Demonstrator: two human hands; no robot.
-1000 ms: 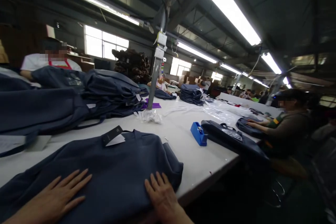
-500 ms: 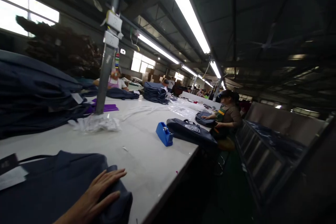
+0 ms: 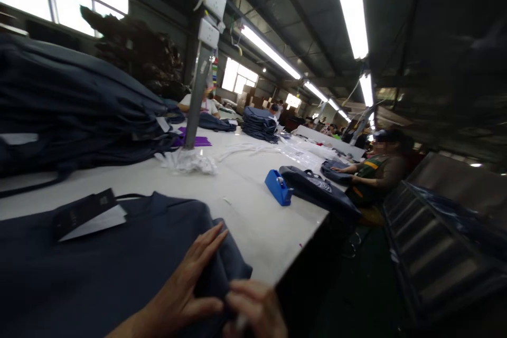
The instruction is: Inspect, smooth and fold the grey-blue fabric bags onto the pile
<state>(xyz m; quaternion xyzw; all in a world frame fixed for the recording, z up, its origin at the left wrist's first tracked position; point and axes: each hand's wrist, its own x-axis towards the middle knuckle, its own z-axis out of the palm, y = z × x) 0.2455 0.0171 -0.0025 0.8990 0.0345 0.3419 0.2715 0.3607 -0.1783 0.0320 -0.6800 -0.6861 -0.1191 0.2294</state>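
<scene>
A dark navy garment lies flat on the white table right in front of me, with a black and white hang tag on its upper part. My left hand rests flat on the garment near its right corner, fingers stretched out. My right hand is blurred at the bottom edge. Its fingers curl over the garment's corner by the table's edge.
A tall stack of navy pieces fills the left. Behind it stand a grey pole and crumpled plastic. A blue tape dispenser and navy bag lie farther right. A seated co-worker handles another bag. A dark rack lines the aisle.
My view swung right and then partly back. Both hands shifted to the garment's right corner, and my right hand went from lying flat to curled on the fabric.
</scene>
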